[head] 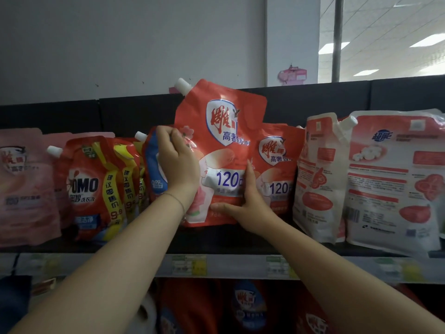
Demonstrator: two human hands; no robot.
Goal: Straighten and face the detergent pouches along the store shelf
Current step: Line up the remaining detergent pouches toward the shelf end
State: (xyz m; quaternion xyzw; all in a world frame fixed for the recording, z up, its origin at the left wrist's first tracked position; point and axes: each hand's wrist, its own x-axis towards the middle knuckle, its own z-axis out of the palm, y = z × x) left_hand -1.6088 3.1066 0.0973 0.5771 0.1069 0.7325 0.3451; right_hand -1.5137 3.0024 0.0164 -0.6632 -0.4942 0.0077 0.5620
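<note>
While left hand pinches red pouch edge | right hand grips its base

The red pouch in the middle carries the brand 雕牌 in red characters on a white shield. Below it is a line starting 高奢香, its end lost in glare, and a blue "120" on a silvery panel. The second red pouch, just behind to the right, shows the same shield, 高奢香 and "120". The OMO pouch reads "OMO" and 洗衣液. Its yellow ribbon reads 建议零售价 and "9.9 元". The white pouch bears 超能 in blue, with small print too fine to read. The price tags on the shelf edge are blurred.
</note>
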